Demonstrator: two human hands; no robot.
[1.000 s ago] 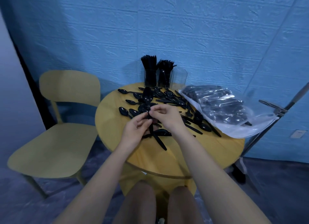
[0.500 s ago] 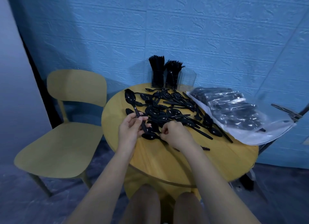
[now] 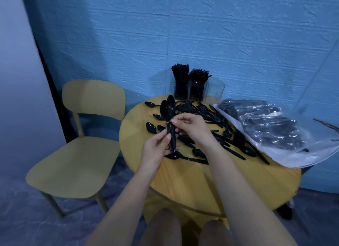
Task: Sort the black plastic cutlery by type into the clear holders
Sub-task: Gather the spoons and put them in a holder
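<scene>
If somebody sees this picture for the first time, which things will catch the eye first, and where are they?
The eye goes first to the two spoons held upright at the centre, gripped by the left hand with the right hand touching their handles. Behind them, loose black cutlery is scattered over the round yellow table. At the far edge stand clear holders, two already packed, and a bag of more cutlery lies at the right.

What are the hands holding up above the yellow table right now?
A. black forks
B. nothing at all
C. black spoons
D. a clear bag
C: the left hand grips the handles of a small bunch of black spoons, their oval bowls pointing up, and the right hand pinches the same handles higher up.
</scene>
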